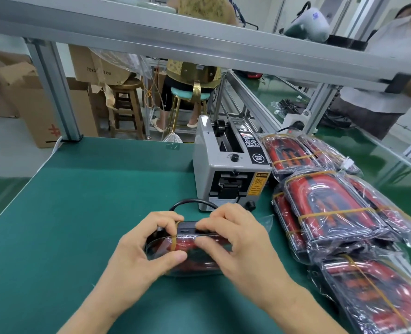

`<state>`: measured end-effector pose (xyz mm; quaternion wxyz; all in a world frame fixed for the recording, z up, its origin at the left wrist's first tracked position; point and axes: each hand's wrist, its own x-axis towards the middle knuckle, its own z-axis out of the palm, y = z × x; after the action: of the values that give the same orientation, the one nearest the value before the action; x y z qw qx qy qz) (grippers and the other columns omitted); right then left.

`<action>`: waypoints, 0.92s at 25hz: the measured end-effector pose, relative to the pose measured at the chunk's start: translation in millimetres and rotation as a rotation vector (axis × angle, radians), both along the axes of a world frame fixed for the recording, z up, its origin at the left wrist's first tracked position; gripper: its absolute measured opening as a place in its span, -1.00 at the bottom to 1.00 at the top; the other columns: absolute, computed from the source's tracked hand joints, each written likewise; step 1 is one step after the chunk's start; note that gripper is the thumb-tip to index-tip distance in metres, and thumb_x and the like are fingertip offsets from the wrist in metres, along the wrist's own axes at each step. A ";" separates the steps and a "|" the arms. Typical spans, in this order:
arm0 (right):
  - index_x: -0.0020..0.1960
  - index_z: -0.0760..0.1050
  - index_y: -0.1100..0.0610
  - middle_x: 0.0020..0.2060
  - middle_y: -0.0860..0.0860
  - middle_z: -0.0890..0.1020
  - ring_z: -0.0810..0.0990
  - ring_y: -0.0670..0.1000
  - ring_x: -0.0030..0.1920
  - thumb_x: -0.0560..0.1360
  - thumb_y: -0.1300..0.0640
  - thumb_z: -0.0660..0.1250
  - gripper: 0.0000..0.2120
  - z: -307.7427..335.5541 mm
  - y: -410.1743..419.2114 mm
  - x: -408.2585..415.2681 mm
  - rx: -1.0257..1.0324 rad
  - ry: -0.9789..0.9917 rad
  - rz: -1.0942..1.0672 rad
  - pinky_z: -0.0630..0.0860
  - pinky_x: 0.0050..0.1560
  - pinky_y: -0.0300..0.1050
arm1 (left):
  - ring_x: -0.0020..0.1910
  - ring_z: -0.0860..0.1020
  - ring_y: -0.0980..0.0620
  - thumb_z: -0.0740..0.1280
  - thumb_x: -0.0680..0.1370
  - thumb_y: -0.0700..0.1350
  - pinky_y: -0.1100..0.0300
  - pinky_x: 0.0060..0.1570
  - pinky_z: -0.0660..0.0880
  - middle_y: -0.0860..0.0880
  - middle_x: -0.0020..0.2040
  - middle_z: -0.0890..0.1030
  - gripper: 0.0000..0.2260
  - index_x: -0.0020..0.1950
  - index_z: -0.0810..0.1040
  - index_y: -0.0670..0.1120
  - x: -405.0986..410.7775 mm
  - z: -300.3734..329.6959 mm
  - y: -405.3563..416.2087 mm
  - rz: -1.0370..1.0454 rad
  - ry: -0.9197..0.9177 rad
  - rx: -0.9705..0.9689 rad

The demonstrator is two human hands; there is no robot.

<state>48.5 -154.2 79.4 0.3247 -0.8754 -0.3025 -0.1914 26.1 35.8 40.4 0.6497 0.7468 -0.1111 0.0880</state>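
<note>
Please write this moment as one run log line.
left hand grips bagged pack at its rubber band; right hand grips other end; green table; tape dispenser behind; banded packs at right

A bagged pack [192, 251] was held on the workbench [91, 201] between the left hand [149, 244] and the right hand [235, 235].
A tape dispenser [228, 169] was set just behind it, a cable [192, 202] looped between them; banded packs [332, 213] were piled to its right.

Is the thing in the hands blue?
No, the bagged case gripped by the left hand and right hand is red and black.
</note>
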 end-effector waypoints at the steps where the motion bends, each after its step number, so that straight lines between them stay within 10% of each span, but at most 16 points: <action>1: -0.12 0.63 0.06 -0.21 -0.10 0.51 0.46 -0.08 -0.14 0.48 0.03 0.37 -0.88 2.0 2.8 1.1 -0.024 -0.009 -0.017 0.39 -0.06 -0.18 | 0.12 0.54 0.13 0.47 0.25 0.03 0.38 0.05 0.45 0.09 0.14 0.59 -0.75 -0.16 0.50 0.04 -0.2 -0.2 0.0 0.001 -0.001 -0.004; 16: -0.05 0.66 0.10 -0.18 0.00 0.61 0.57 0.02 -0.06 0.57 0.20 0.30 -0.85 -30.1 -7.9 -4.0 -0.163 -0.532 0.075 0.47 -0.05 -0.13 | 0.12 0.59 0.06 0.45 0.36 -0.02 0.32 0.15 0.46 0.05 0.16 0.61 -0.81 -0.05 0.64 0.05 2.8 -17.2 -1.6 0.066 -0.272 0.010; 19: 0.00 0.62 -0.05 -0.09 -0.16 0.62 0.59 -0.10 -0.01 0.53 0.08 0.36 -0.91 -16.9 -27.9 -0.5 0.116 -0.243 0.009 0.46 0.04 -0.24 | 0.05 0.62 0.02 0.45 0.35 -0.02 0.30 0.12 0.49 0.04 0.12 0.65 -0.83 -0.07 0.64 0.06 4.4 -20.3 0.1 0.120 -0.334 0.054; 23: -0.21 0.66 -0.02 -0.35 -0.19 0.64 0.55 -0.15 -0.23 0.49 0.14 0.40 -0.87 3.3 -58.1 49.6 0.728 0.615 -0.494 0.42 -0.24 -0.41 | 0.03 0.63 0.04 0.46 0.33 0.03 0.26 0.13 0.50 0.09 0.10 0.66 -0.81 -0.08 0.62 0.11 4.3 -14.0 0.0 0.165 -0.327 0.119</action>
<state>98.1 -212.4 82.6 0.6263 -0.7670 0.1075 -0.0894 30.4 35.9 26.3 0.5683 0.7663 -0.1586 0.2545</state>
